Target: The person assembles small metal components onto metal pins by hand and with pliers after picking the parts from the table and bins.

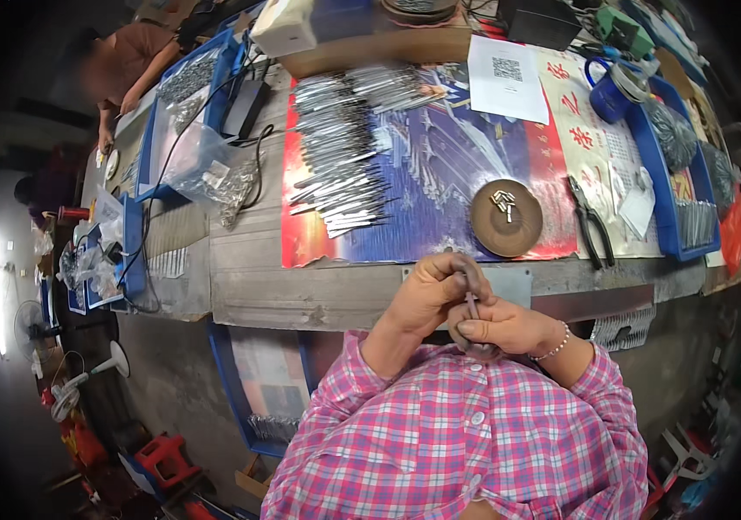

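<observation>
Close in front of my chest, at the table's near edge, both hands meet around a slim metal rod (472,306). My left hand (431,299) is closed, its fingertips pinching the rod's upper part. From the right, my right hand (509,326) is closed around the lower part, thumb on top. Fingers hide much of the rod. Just beyond my hands stands a round brown dish (485,227) with several small shiny metal pieces (504,203) in it. Farther left lies a long pile of slim metal rods (340,160) on a printed poster sheet (440,217).
Dark-handled pliers (594,227) lie right of the dish. A blue mug (613,97) and a blue tray (695,247) with bags and metal parts stand farther right. Bagged parts (232,182) lie at the left. Another person (132,61) sits at the far left.
</observation>
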The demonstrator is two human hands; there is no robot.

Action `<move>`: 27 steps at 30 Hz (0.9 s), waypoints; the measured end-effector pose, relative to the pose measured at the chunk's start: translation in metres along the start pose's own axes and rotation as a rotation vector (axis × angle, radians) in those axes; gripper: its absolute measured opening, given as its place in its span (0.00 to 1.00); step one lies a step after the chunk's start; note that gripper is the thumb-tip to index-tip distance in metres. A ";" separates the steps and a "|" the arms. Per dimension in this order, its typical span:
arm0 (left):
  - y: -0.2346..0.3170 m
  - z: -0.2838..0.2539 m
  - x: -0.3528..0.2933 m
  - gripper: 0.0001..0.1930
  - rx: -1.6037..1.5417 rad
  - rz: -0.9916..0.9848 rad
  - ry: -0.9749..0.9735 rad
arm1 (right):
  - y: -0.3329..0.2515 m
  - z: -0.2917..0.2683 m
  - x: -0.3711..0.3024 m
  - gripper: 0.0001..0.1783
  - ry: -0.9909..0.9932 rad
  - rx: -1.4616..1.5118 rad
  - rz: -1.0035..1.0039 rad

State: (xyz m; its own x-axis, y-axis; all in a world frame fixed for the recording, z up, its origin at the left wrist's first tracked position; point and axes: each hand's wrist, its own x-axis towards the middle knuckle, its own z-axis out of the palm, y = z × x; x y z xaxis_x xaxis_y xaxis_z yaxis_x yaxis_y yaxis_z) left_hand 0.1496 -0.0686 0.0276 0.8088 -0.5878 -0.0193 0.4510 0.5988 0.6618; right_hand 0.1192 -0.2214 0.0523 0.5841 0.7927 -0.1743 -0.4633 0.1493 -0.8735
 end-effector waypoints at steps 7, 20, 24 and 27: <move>0.009 0.021 -0.003 0.08 0.200 0.055 0.188 | 0.003 0.000 -0.002 0.15 0.226 -0.090 0.098; -0.006 -0.007 -0.006 0.07 0.100 0.016 0.116 | 0.006 -0.001 -0.001 0.17 0.017 0.011 0.024; -0.024 -0.017 -0.004 0.10 -0.292 0.040 -0.136 | -0.005 0.005 -0.003 0.16 -0.143 0.492 0.271; 0.000 0.006 -0.005 0.06 0.080 -0.022 0.246 | 0.004 0.004 0.002 0.15 0.157 0.027 0.085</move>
State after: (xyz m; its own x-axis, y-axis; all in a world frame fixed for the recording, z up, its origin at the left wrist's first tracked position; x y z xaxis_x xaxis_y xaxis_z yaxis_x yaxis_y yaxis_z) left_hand 0.1432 -0.0683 0.0322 0.8710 -0.4443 -0.2095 0.4461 0.5369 0.7161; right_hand 0.1164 -0.2167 0.0504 0.6380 0.7015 -0.3175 -0.5316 0.1030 -0.8407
